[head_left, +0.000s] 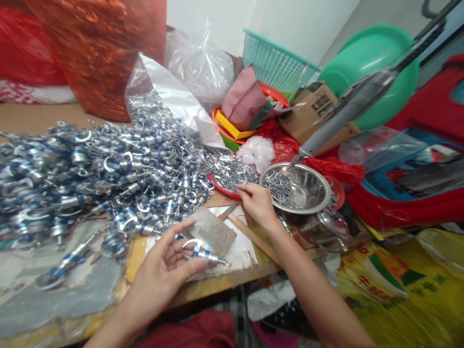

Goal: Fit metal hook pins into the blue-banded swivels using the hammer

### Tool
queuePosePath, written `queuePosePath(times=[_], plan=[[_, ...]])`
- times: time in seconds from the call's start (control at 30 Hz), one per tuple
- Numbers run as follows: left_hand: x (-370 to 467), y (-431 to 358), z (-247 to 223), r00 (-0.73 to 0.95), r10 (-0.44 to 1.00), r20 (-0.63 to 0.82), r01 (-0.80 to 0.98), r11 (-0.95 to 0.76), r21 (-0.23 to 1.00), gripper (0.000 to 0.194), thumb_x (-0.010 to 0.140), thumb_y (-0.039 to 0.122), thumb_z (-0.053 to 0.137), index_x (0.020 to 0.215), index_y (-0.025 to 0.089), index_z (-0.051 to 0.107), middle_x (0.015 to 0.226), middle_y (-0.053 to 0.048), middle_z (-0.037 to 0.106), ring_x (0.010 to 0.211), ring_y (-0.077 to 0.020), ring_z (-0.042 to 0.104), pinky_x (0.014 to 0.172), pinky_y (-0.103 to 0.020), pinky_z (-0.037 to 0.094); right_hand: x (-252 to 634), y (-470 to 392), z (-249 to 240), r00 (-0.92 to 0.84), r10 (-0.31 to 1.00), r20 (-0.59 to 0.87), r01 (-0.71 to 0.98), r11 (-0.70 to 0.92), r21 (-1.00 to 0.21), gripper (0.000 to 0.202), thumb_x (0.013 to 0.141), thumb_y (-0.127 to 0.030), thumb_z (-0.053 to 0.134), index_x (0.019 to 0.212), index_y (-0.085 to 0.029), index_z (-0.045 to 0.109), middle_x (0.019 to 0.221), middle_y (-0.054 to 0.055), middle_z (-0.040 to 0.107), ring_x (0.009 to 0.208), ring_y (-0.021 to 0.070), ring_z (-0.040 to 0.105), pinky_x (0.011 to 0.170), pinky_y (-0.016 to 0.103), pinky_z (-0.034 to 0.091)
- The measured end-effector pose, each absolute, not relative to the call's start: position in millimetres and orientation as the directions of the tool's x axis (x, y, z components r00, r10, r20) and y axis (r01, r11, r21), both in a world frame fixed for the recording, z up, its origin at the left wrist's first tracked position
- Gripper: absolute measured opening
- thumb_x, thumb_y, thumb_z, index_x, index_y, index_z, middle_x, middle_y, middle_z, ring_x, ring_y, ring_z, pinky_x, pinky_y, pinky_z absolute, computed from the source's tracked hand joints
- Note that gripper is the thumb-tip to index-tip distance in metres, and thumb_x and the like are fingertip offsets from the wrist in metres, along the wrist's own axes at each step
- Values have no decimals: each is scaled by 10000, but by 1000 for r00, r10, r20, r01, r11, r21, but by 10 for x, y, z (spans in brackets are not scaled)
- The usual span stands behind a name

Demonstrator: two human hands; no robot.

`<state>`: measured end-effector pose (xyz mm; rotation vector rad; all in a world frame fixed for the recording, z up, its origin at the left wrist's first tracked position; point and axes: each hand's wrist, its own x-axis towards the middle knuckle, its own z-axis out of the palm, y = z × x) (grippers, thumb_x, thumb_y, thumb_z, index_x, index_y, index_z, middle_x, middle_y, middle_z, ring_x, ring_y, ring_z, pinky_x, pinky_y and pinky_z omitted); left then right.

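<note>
My left hand (pixel 170 258) is closed round a small silver-and-blue metal fitting (pixel 203 252) with a curved hook at one end and a small eye at the other. It holds this above a flat grey metal block (pixel 210 229) on the worktable. Farther forward, my right hand (pixel 256 204) has its fingertips pinched at the edge of a red tray (pixel 226 192) heaped with small silver metal pins (pixel 232 166). Whether a pin is between those fingertips is too small to see. A large pile of like fittings (pixel 134 169) spreads across the left of the table.
A steel bowl (pixel 315 188) with more metal pins stands right of my right hand. Over it slants a grey rod-like tool (pixel 348 106). A wooden strip (pixel 253 239) lies near the front edge. Behind are a green basket (pixel 277 60), a cardboard box (pixel 311 108) and plastic bags (pixel 199 63).
</note>
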<state>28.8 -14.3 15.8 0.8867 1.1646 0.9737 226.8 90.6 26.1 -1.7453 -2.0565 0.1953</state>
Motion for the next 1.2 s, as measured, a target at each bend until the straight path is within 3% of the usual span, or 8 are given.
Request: queuePosePath(times=[0.17, 0.27, 0.47, 0.63, 0.73, 0.93, 1.07, 1.2], plan=[[280, -113, 176, 137, 929, -343, -137, 361, 923, 674, 580, 296, 710, 1180, 223, 413, 805, -33, 658, 812, -213, 645, 734, -335, 521, 2306, 1505, 70, -113, 985, 132, 963, 142, -230, 241, 676, -71, 567, 848, -186, 691, 865, 105, 678, 891, 263, 606, 803, 355, 439], [268, -86, 149, 190, 918, -348, -137, 376, 917, 676, 595, 292, 702, 1185, 221, 381, 780, -22, 650, 751, -204, 655, 694, -326, 518, 2282, 1592, 15, -153, 980, 123, 962, 177, -207, 332, 622, -25, 571, 893, -183, 679, 926, 114, 651, 918, 274, 588, 802, 343, 429], [240, -47, 121, 206, 904, -375, -234, 417, 878, 728, 587, 237, 720, 1193, 236, 315, 751, 11, 625, 721, -183, 652, 671, -293, 509, 2447, 1524, 63, -185, 963, 198, 928, 238, -288, 309, 749, -70, 483, 1009, -147, 632, 968, 99, 621, 928, 203, 572, 837, 297, 413], [229, -18, 123, 200, 896, -396, -244, 437, 866, 747, 563, 213, 738, 1193, 235, 337, 760, 6, 624, 705, -167, 640, 635, -264, 501, 2399, 1043, 151, -242, 943, 227, 849, 319, -421, 205, 842, -223, 446, 890, -168, 637, 832, 23, 661, 765, 134, 607, 729, 246, 462], [230, -16, 126, 198, 889, -413, -255, 454, 854, 759, 550, 203, 748, 1192, 230, 344, 747, 9, 622, 690, -160, 637, 632, -257, 503, 2332, 764, 202, -325, 903, 280, 763, 426, -486, 172, 837, -221, 466, 870, -186, 631, 815, 9, 655, 748, 125, 602, 709, 234, 459], [245, -36, 166, 192, 892, -408, -277, 448, 850, 734, 561, 189, 745, 1182, 235, 357, 755, 12, 618, 721, -170, 641, 656, -260, 501, 2487, 1130, 192, -191, 946, 264, 914, 269, -304, 180, 811, -176, 493, 875, -156, 660, 885, 66, 650, 836, 162, 581, 779, 263, 415], [252, -40, 189, 189, 892, -410, -282, 450, 847, 740, 559, 172, 744, 1186, 240, 355, 724, 30, 610, 694, -151, 631, 642, -243, 493, 2467, 1547, 59, -236, 959, 158, 919, 273, -285, 161, 721, -299, 625, 832, -203, 691, 833, 40, 671, 798, 177, 596, 729, 256, 423], [242, -38, 166, 200, 891, -407, -277, 450, 849, 748, 567, 182, 741, 1195, 247, 339, 739, 28, 609, 701, -154, 628, 636, -246, 485, 2331, 1649, -61, -242, 960, 139, 920, 273, -283, 125, 734, -286, 608, 803, -240, 702, 830, 17, 682, 808, 174, 600, 734, 246, 417]])
